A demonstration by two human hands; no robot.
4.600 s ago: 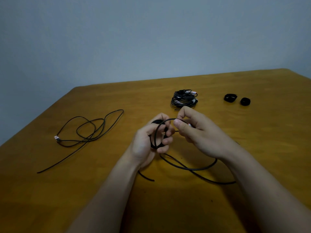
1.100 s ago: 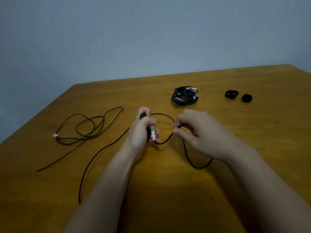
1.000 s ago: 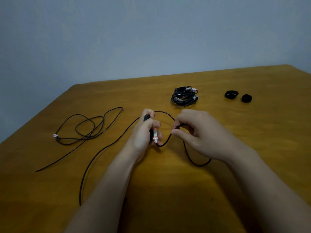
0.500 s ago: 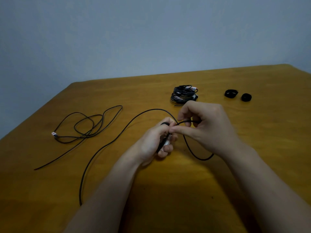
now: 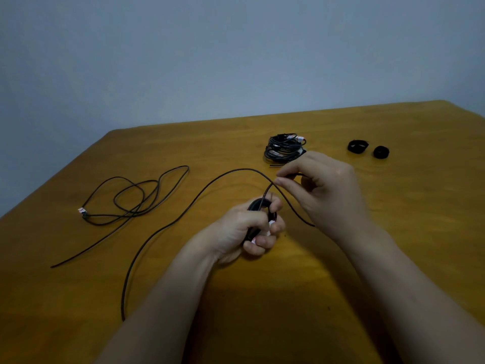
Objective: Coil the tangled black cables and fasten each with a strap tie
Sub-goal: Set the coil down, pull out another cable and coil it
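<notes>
So my left hand (image 5: pixel 244 232) is clenched around the small coil (image 5: pixel 258 206) just below the middle of the frame, and my right hand (image 5: pixel 322 190) pinches the same black cable (image 5: pixel 183 214) between thumb and forefinger right above it, the slack arcing off left and down toward the bottom. Another tangled cable (image 5: pixel 131 203) lies mid left on the table (image 5: pixel 393 232), a coiled bundle (image 5: pixel 284 149) sits just above my right hand, two strap ties (image 5: pixel 357 146) at upper right.

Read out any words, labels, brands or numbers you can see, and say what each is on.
No text can be read.
Tangled cable, white plug tag: too small.
Coiled bundle, white tags: blurred.
Held cable in the left hand, white tag: mostly hidden.
</notes>
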